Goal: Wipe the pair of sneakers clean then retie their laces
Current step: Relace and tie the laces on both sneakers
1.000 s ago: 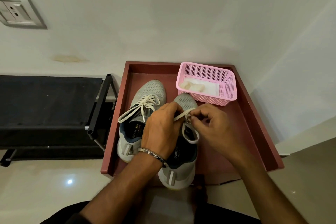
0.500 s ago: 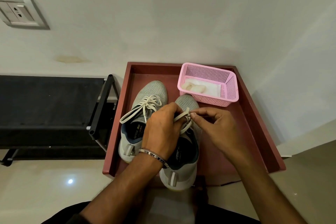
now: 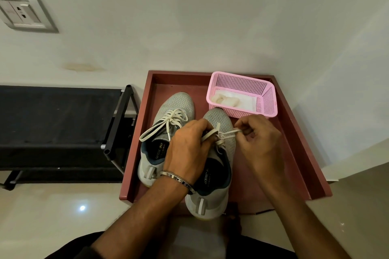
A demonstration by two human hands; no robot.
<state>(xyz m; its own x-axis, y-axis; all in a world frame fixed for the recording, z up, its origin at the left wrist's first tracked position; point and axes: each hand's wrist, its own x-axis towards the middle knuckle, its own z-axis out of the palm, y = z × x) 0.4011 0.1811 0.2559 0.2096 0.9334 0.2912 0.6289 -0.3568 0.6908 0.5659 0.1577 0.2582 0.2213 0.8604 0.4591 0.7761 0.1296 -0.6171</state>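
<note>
- A dark red tray (image 3: 294, 132) holds both shoes and a basket; it sits against the wall corner, at 12 o'clock from the person.
- The right sneaker (image 3: 212, 187) is grey mesh with a dark blue collar and a pale heel tab. Its long axis runs 6 to 12 o'clock, toe at 12 touching the basket, heel hanging over the tray's near edge.
- The left sneaker (image 3: 166, 132) matches it and lies just beside it at 9 o'clock, toe tilted toward 1 o'clock. Its cream laces are tied in a bow, one long loop trailing toward 8 o'clock.
- The pink mesh basket (image 3: 267, 99) stands at the tray's 1 o'clock corner with a white cloth (image 3: 233, 100) inside.
- The left hand (image 3: 187, 151), a metal bracelet (image 3: 179, 181) at its wrist, curls over the right sneaker's throat and grips a loop of its lace (image 3: 226, 133).
- The right hand (image 3: 261, 145), at 3 o'clock from the knot, pinches the other lace strand between thumb and fingertips, drawn taut.
</note>
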